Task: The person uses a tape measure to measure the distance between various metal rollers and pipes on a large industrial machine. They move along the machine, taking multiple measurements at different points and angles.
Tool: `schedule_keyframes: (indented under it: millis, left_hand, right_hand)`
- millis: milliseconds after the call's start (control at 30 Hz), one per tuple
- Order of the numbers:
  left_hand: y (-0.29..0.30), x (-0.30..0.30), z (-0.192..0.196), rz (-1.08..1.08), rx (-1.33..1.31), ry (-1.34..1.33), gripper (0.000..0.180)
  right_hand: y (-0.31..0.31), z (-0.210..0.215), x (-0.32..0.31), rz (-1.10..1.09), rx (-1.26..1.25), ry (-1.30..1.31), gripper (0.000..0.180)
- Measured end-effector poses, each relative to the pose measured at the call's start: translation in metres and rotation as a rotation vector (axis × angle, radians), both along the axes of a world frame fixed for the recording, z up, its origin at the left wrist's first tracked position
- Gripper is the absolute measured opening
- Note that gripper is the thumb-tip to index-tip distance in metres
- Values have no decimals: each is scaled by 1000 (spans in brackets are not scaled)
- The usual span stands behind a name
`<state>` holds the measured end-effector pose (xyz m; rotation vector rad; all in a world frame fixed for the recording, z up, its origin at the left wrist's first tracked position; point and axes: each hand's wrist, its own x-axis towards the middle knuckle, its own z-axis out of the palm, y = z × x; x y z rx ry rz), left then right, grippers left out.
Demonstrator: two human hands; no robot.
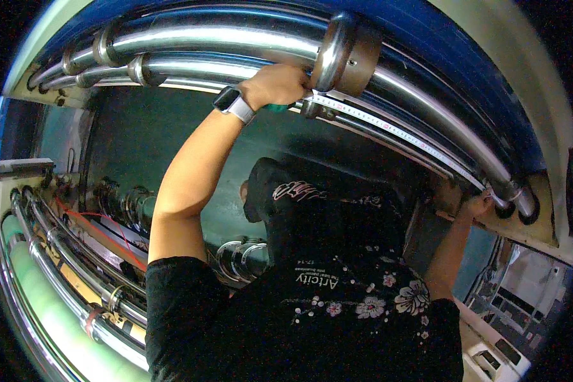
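Observation:
Neither of my hands shows in the head view. A co-worker in a black flowered shirt (337, 305) and black cap stands right in front of me, back turned. That person's left hand (279, 84), with a wristwatch (233, 103), presses a green tape measure case against a chrome roller (235, 67) beside a wide metal collar (340, 54). The measuring tape (395, 130) runs along the roller to the person's right hand (477, 205), which holds its end near the roller's right mount.
Several chrome rollers (63, 254) and a pale green roller (38, 299) run down the left side, with red wires (108, 232) across them. A blue machine frame (426, 38) arches overhead. White machine parts (509, 299) sit at the lower right.

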<state>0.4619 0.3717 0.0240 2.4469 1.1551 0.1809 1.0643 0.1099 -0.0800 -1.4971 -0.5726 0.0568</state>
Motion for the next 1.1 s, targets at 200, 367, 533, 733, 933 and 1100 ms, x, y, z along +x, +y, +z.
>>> schedule_keyframes:
  millis: [200, 367, 533, 733, 933, 1100]
  left_hand:
    - [2, -5, 3, 4, -101, 49, 29]
    - [10, -8, -14, -25, -144, -109, 31]
    - [13, -11, -22, -61, -68, -141, 29]
    - [2, -5, -1, 7, -202, -115, 28]
    - [1, 2, 6, 15, -242, -85, 28]
    - [1, -1, 0, -29, -113, -135, 28]
  right_hand:
    - [5, 12, -44, 94, 89, 358, 58]
    - [0, -15, -29, 325, 225, 688, 55]
    - [8, -28, -21, 356, 181, 1092, 49]
    - [25, 17, -54, 218, 36, 1148, 45]
    - [4, -35, -2, 121, 74, 1196, 46]
    - [7, -39, 5, 341, 120, 1155, 47]
